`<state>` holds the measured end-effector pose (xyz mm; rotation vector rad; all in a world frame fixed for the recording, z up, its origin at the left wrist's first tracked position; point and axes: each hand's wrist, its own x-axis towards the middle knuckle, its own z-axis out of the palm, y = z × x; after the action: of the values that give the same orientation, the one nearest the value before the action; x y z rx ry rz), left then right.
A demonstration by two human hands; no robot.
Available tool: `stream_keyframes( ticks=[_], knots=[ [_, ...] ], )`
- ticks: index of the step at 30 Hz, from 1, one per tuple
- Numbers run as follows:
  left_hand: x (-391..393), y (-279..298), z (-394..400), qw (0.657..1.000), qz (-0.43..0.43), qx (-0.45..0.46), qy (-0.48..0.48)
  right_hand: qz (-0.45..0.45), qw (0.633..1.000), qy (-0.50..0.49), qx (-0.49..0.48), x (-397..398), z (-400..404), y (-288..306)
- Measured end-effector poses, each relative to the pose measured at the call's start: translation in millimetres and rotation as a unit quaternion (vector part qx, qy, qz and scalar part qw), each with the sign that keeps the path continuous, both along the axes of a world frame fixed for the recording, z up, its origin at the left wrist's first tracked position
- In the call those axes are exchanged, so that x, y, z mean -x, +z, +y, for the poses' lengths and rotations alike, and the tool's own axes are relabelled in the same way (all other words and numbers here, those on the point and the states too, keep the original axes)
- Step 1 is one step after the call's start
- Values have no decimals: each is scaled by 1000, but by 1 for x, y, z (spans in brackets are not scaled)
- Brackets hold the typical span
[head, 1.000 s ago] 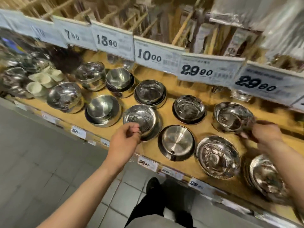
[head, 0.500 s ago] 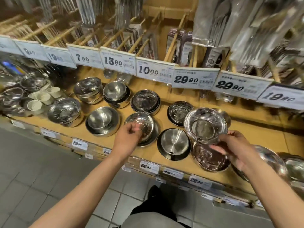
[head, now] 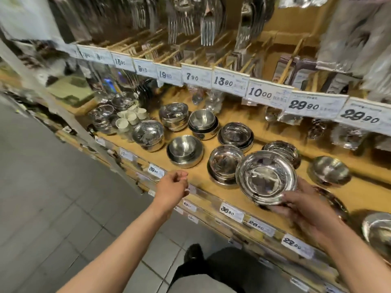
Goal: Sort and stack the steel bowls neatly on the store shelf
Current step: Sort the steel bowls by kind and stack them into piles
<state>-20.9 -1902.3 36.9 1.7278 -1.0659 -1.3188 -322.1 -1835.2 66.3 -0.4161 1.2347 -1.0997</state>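
Observation:
My right hand [head: 304, 206] grips a wide shiny steel bowl [head: 266, 176] from below and holds it above the front of the wooden shelf [head: 203, 185]. Just left of it a small stack of bowls [head: 225, 163] stands on the shelf. My left hand [head: 172, 185] hovers at the shelf's front edge with its fingers loosely curled and nothing in it. Several more steel bowls stand on the shelf: a matte stack [head: 185, 151], a shiny one [head: 148, 135], a dark-rimmed stack [head: 203, 123] and another [head: 236, 134].
Price tags [head: 230, 82] line the upper shelf edge, with forks and packaged cutlery [head: 207, 22] hanging above. Small white cups [head: 131, 118] sit at the shelf's left. More bowls [head: 329, 171] lie to the right. A grey tiled floor [head: 53, 208] is below.
My right hand has carried the bowl leftward and toward the shelf's front. My left hand has let go of the stack it touched and drawn back to the shelf edge. The view has swung left.

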Motion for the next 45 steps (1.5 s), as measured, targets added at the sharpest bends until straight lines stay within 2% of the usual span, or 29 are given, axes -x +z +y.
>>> stream_keyframes(
  ticks=[4,9,20,24,28,34,39,45],
  knots=[
    [-22,-3,-16,1000,11,13,-1,-18,1000,-2,11,-34,-22,3],
    [-62,-14,-54,999,40,10,-7,20,999,-1,32,-89,-61,1],
    [-202,-39,-201,996,-33,-37,78,-2,996,-86,-9,-213,-154,-19],
    [-212,-45,-231,993,-71,-58,75,7,993,-105,-45,-231,-168,-26],
    [-216,-62,-250,991,-74,-110,18,20,989,-127,-66,-242,-181,-31],
    [-220,-84,-270,994,-62,-90,1,8,989,-128,-76,-252,-189,-28],
    [-224,-65,-272,996,-25,-78,36,4,989,-129,-76,-253,-198,-21],
    [-229,-40,-276,997,11,-70,29,3,990,-122,-73,-256,-204,-27]
  ],
)
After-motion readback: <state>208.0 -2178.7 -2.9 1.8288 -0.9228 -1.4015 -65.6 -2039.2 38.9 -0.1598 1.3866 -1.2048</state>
